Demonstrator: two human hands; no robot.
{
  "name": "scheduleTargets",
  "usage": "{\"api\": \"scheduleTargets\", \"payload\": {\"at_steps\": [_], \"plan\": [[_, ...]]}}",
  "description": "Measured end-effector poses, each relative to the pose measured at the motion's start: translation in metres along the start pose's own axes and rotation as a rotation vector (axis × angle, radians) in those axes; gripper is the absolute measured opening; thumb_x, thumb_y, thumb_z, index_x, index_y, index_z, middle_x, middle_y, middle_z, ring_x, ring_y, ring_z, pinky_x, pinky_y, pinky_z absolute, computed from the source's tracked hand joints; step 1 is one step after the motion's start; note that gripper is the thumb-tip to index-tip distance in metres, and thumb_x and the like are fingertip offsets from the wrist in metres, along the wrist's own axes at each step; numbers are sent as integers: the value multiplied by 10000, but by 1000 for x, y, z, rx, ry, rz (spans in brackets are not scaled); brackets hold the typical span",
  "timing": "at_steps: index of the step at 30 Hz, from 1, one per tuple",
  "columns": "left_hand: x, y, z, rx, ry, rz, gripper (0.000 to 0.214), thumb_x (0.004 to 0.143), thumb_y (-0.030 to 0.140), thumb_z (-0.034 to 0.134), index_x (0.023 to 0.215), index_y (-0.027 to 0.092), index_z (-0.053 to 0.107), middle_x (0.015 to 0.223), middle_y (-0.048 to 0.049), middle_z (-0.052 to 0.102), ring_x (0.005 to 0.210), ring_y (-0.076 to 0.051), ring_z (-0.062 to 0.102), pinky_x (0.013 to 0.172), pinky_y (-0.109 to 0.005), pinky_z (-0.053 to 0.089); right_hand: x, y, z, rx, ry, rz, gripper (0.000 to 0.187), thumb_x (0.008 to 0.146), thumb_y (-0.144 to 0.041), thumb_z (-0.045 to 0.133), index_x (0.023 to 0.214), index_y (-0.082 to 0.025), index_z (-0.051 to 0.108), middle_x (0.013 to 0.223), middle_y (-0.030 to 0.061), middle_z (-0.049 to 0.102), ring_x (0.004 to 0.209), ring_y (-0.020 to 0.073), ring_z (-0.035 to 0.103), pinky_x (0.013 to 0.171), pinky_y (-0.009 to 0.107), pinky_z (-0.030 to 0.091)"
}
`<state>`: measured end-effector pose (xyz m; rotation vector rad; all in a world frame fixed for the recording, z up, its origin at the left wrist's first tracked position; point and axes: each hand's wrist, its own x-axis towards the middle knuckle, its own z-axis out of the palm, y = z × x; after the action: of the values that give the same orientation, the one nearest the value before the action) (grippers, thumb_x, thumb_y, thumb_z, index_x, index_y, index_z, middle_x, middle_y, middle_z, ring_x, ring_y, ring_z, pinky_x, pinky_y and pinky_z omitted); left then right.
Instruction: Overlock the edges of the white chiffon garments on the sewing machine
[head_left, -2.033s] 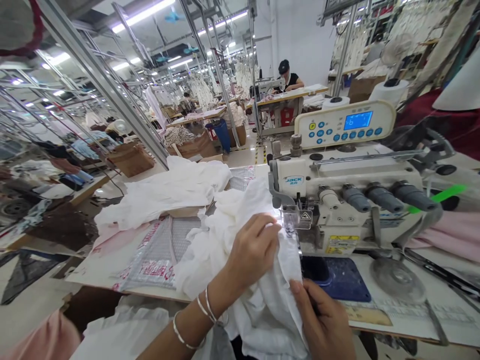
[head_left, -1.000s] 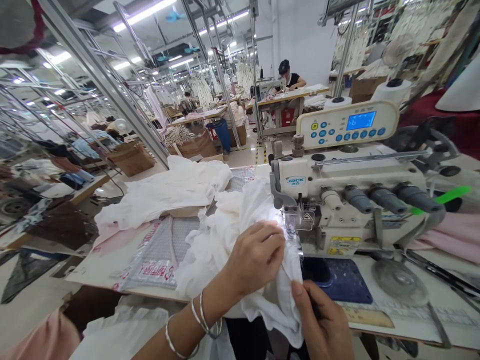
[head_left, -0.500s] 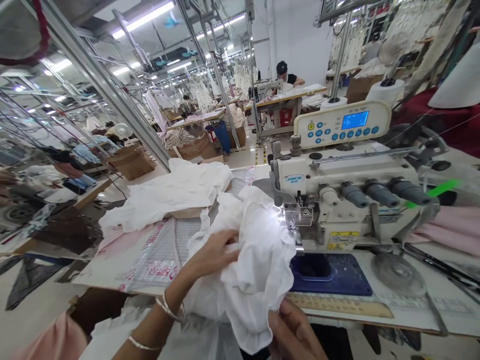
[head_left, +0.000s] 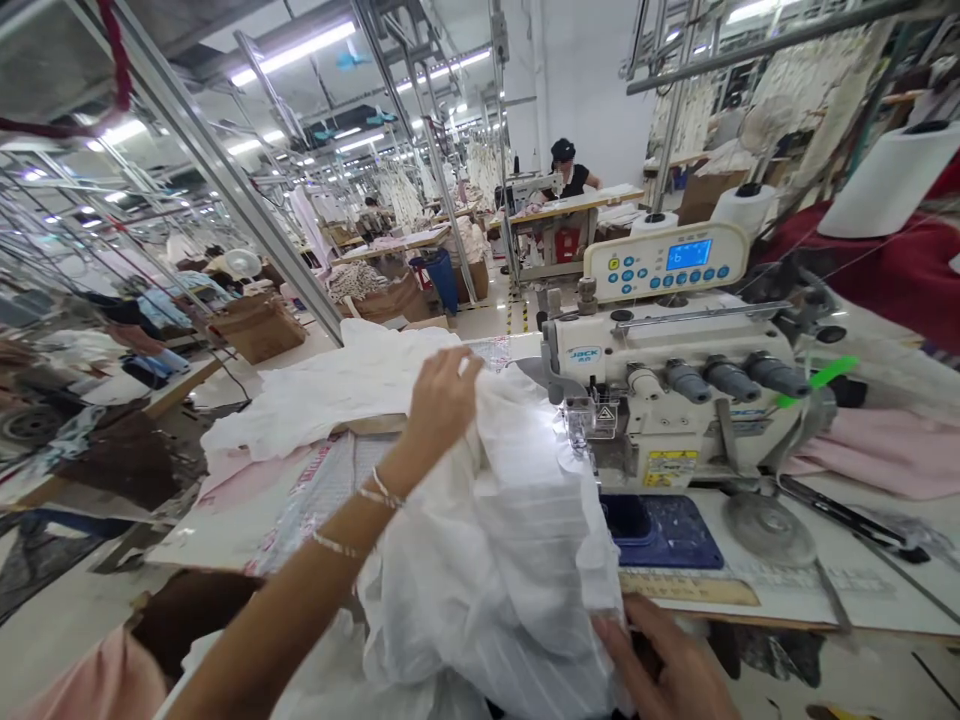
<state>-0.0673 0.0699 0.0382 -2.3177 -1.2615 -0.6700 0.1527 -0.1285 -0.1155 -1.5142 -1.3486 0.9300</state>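
White fabric, thin and rumpled: the white cloth (head_left: 517, 540) runs from the needle area of the sewing machine (head_left: 675, 375) down over the table's near edge, upper part lit by the machine lamp. Left hand (head_left: 445, 395) is at the cloth's upper left, fingers bent and close together, tips at the fabric; can't tell if a fold is pinched. Two bangles (head_left: 382, 490) on that wrist. Right hand (head_left: 660, 655) is low at the cloth's right edge, thumb on top, fingers partly hidden, edge pinched.

Machine head stands right of the cloth; control panel (head_left: 667, 265) on top with lit blue screen. Blue tray (head_left: 686, 530) sits just below the machine, yellowish ruler (head_left: 690, 588) along its near side, clear disc (head_left: 769, 530) to the right. Black tool (head_left: 847, 515) and pink cloth (head_left: 870, 450) farther right. White thread cones (head_left: 742, 207) behind the panel. Second white cloth pile (head_left: 315, 390) lies left, beyond a printed plastic sheet (head_left: 352, 465). In back, a person (head_left: 576, 180) in a dark cap sits at another machine.
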Motion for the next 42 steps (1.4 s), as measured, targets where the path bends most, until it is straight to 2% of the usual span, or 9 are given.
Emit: {"api": "scheduleTargets", "payload": {"at_steps": [3, 6, 8, 11, 17, 22, 28, 38, 42], "plan": [[-31, 64, -4, -207, 109, 208, 206, 859, 25, 451, 963, 140, 588, 987, -94, 620, 936, -207, 581, 798, -350, 523, 25, -13, -14, 7, 26, -40, 371, 788, -508, 654, 1023, -227, 716, 1011, 80, 741, 866, 226, 684, 721, 257, 538], [-49, 96, -7, -367, 28, 180, 264, 851, 40, 489, 1081, 147, 560, 1069, -91, 606, 964, -193, 580, 807, -324, 525, 49, -25, -12, 203, -45, -9, 410, 853, -514, 569, 1044, -168, 680, 927, 78, 728, 788, 199, 662, 698, 257, 529], [-48, 98, -3, -372, -31, 185, 261, 868, 67, 499, 1110, 151, 552, 1099, -89, 603, 954, -188, 582, 806, -324, 518, 56, -31, -5, 275, -112, -12, 406, 855, -530, 556, 912, -150, 685, 762, 36, 678, 642, 158, 592, 560, 218, 472], [-37, 85, 9, -293, -18, 382, 130, 914, 96, 479, 975, 148, 582, 953, -53, 637, 867, -164, 585, 758, -304, 496, 52, -37, 5, 288, -82, 0, 429, 858, -542, 551, 703, -151, 633, 579, -33, 504, 514, 99, 433, 449, 186, 337], [-23, 62, 15, -253, -14, 557, 112, 940, 109, 479, 903, 126, 584, 887, -47, 656, 918, -164, 579, 781, -295, 468, 37, -40, 5, 294, 3, 63, 400, 864, -540, 546, 776, -162, 643, 601, -26, 532, 558, 114, 460, 485, 187, 357], [-32, 76, -2, -268, -180, 387, 129, 893, 108, 495, 935, 141, 612, 927, -60, 660, 891, -187, 586, 791, -350, 467, 36, -35, 7, 254, -13, 34, 392, 872, -534, 533, 739, -177, 625, 591, -20, 542, 561, 122, 468, 497, 189, 378], [-47, 108, -3, -336, -39, 54, 172, 901, 185, 511, 1045, 153, 600, 987, -78, 662, 960, -230, 578, 814, -403, 478, 26, -31, 10, 274, 61, 72, 367, 836, -525, 579, 723, -180, 632, 579, -33, 522, 561, 124, 498, 543, 174, 421], [-33, 93, 14, -460, -29, 15, 155, 884, 122, 494, 975, 172, 607, 990, -67, 646, 942, -204, 584, 867, -420, 502, 39, -45, 8, 212, 126, 66, 408, 830, -527, 588, 608, -197, 495, 548, -51, 406, 524, 102, 378, 464, 182, 319], [-37, 99, 11, -462, 136, 63, 132, 834, 59, 531, 898, 152, 600, 946, -82, 628, 912, -201, 589, 823, -402, 530, 39, -40, 9, 237, 93, 60, 382, 836, -525, 581, 652, -197, 518, 569, -39, 452, 542, 111, 408, 498, 182, 362]]}}
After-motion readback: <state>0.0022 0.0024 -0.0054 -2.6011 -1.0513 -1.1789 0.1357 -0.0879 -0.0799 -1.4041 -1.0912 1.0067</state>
